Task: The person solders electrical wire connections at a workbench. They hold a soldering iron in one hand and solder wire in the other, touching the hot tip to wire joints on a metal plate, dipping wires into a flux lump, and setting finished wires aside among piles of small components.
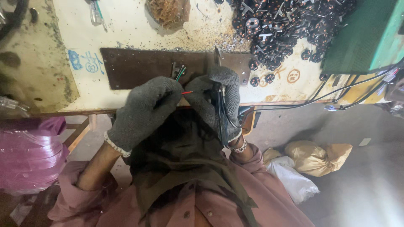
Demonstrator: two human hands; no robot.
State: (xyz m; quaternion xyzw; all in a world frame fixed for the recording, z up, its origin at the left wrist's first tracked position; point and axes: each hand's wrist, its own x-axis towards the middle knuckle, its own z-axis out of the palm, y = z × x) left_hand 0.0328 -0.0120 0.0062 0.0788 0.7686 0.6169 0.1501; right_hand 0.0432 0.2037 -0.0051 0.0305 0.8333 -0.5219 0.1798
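Left hand: my left hand, in a grey knit glove, is bunched shut at the near edge of the worktop, its fingertips pinching a thin red wire.
Right hand: my right hand, gloved the same, is curled shut just beside the left, gripping a bundle of black wires that runs down past my wrist.
Red wire: its short bare stretch spans the small gap between my two hands, just over the near edge.
Metal plate: a dark brown plate lies flat on the worktop right behind my hands, with green and dark wire ends sticking up over it.
Small parts: a heap of black round parts fills the far right of the worktop, a few strays lying nearer the plate.
Green box: a green box stands at the right edge.
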